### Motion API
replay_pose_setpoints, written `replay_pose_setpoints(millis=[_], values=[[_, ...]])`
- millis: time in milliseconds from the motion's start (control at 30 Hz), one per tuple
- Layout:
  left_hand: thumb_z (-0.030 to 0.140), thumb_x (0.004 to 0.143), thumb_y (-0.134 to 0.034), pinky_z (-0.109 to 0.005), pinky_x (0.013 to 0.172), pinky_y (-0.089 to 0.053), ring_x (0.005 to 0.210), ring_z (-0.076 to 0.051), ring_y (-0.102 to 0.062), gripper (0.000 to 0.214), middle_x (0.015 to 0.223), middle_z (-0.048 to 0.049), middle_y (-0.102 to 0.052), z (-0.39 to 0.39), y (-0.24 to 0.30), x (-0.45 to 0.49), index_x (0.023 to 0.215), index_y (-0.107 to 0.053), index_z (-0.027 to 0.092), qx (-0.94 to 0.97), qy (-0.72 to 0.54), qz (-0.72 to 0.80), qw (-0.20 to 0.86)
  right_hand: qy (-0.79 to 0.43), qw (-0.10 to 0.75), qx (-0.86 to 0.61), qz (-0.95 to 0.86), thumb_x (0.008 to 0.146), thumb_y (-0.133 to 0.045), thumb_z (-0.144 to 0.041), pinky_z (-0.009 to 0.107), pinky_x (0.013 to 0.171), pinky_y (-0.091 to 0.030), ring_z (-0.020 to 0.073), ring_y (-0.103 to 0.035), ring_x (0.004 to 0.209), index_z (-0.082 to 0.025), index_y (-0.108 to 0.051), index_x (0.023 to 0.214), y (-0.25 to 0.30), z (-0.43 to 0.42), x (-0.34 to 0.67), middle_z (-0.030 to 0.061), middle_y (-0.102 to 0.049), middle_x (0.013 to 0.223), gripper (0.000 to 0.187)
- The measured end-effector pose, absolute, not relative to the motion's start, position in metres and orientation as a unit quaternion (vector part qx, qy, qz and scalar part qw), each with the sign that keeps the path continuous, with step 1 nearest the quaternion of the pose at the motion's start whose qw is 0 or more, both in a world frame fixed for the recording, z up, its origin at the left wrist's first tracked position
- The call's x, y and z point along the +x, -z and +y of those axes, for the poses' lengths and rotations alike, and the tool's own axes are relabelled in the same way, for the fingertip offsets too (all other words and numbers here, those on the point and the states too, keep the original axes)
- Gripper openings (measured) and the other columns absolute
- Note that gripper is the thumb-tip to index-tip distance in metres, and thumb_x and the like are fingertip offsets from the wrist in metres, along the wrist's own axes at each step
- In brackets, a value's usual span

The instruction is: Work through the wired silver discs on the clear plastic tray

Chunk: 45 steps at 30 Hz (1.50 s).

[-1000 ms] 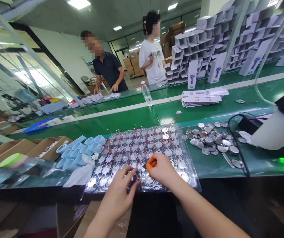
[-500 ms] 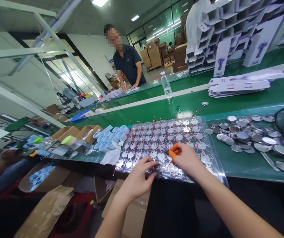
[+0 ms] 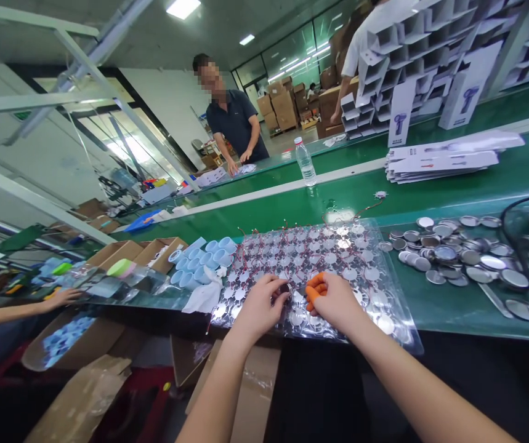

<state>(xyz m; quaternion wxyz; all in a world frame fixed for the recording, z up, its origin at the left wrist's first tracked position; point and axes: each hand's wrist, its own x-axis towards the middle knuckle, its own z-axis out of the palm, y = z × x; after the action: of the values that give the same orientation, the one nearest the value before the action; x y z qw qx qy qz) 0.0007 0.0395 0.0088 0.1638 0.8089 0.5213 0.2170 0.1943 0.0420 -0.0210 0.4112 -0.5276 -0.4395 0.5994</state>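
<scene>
a small dark round piece [image 3: 283, 288] was pinched by the closed fingers of the left hand [image 3: 258, 309], and the orange-cotted fingertips [image 3: 314, 290] of the right hand [image 3: 338, 301] were bunched just beside it. rows of red-wired metal discs [image 3: 319, 258] covered a clear plastic sheet [image 3: 398, 320] at the bench's near edge, while a heap of loose discs [image 3: 453, 253] remained towards the right. blue plastic cups [image 3: 194, 266] were placed beside a cardboard box [image 3: 162, 255] towards the left.
</scene>
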Motion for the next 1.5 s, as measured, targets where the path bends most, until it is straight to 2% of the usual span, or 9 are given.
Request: replay_pose_setpoints(millis=[133,333,500,833,933,1100,1300,1500], values=[[0.019,0.09,-0.057,-0.038,0.088,-0.054,0.093,-0.02,-0.063,0.031,0.109,-0.0091,-0.062,0.038,-0.012,0.001,0.12,-0.066,0.021,0.831,-0.195,0.501,0.143,-0.596,0.406,-0.532,-0.445,0.079,-0.062,-0.009,0.025,0.048,-0.055,0.0164,-0.067,0.052,-0.017,-0.06,0.082,0.026,0.043,0.19,0.0002,-0.064,0.062,0.009],[0.014,0.09,-0.053,-0.039,0.09,-0.054,0.097,-0.021,-0.062,0.031,0.112,-0.0108,-0.061,0.036,0.001,0.001,0.119,-0.064,0.019,0.825,-0.235,0.504,0.101,-0.59,0.388,-0.531,-0.468,0.08,-0.06,-0.009,0.025,0.047,-0.054,0.0167,-0.067,0.051,-0.017,-0.059,0.083,0.03,0.048,0.182,0.0016,-0.066,0.062,0.009],[0.015,0.091,-0.05,-0.043,0.098,-0.051,0.112,-0.025,-0.059,0.034,0.117,-0.013,-0.061,0.036,0.012,0.0,0.123,-0.063,0.019,0.825,-0.266,0.492,0.083,-0.604,0.388,-0.53,-0.451,0.081,-0.062,-0.01,0.025,0.047,-0.054,0.0167,-0.067,0.05,-0.016,-0.058,0.084,0.032,0.051,0.18,0.0023,-0.066,0.063,0.008],[0.015,0.092,-0.049,-0.039,0.092,-0.052,0.102,-0.022,-0.061,0.033,0.113,-0.0111,-0.061,0.035,0.013,-0.001,0.121,-0.064,0.02,0.818,-0.282,0.483,0.131,-0.657,0.391,-0.511,-0.393,0.085,-0.056,-0.009,0.027,0.046,-0.055,0.0159,-0.066,0.047,-0.016,-0.055,0.085,0.026,0.055,0.18,0.0024,-0.066,0.063,0.007],[0.014,0.092,-0.049,-0.038,0.091,-0.052,0.1,-0.021,-0.061,0.034,0.112,-0.0109,-0.061,0.035,0.014,0.0,0.122,-0.063,0.02,0.819,-0.279,0.483,0.131,-0.613,0.39,-0.531,-0.436,0.083,-0.058,-0.011,0.025,0.048,-0.053,0.0162,-0.067,0.05,-0.016,-0.057,0.087,0.029,0.053,0.18,0.0038,-0.068,0.068,0.007],[0.012,0.094,-0.045,-0.037,0.091,-0.052,0.099,-0.021,-0.061,0.033,0.106,-0.0108,-0.061,0.033,0.012,0.005,0.12,-0.064,0.019,0.825,-0.279,0.481,0.097,-0.473,0.388,-0.569,-0.55,0.078,-0.064,-0.016,0.023,0.051,-0.048,0.0159,-0.067,0.056,-0.018,-0.062,0.084,0.035,0.049,0.182,0.0025,-0.068,0.067,0.006],[0.016,0.092,-0.053,-0.036,0.097,-0.05,0.106,-0.021,-0.058,0.036,0.113,-0.0115,-0.059,0.032,0.006,0.005,0.127,-0.062,0.017,0.841,-0.229,0.477,0.117,-0.466,0.374,-0.569,-0.565,0.08,-0.061,-0.015,0.024,0.055,-0.046,0.0155,-0.066,0.057,-0.018,-0.063,0.086,0.033,0.048,0.182,0.0018,-0.069,0.065,0.007],[0.014,0.091,-0.054,-0.037,0.091,-0.051,0.097,-0.021,-0.061,0.031,0.105,-0.0101,-0.062,0.036,0.006,0.008,0.118,-0.068,0.018,0.818,-0.23,0.512,0.124,-0.394,0.376,-0.566,-0.618,0.079,-0.06,-0.013,0.025,0.059,-0.046,0.0179,-0.067,0.064,-0.019,-0.064,0.083,0.029,0.045,0.184,0.004,-0.07,0.07,0.008]])
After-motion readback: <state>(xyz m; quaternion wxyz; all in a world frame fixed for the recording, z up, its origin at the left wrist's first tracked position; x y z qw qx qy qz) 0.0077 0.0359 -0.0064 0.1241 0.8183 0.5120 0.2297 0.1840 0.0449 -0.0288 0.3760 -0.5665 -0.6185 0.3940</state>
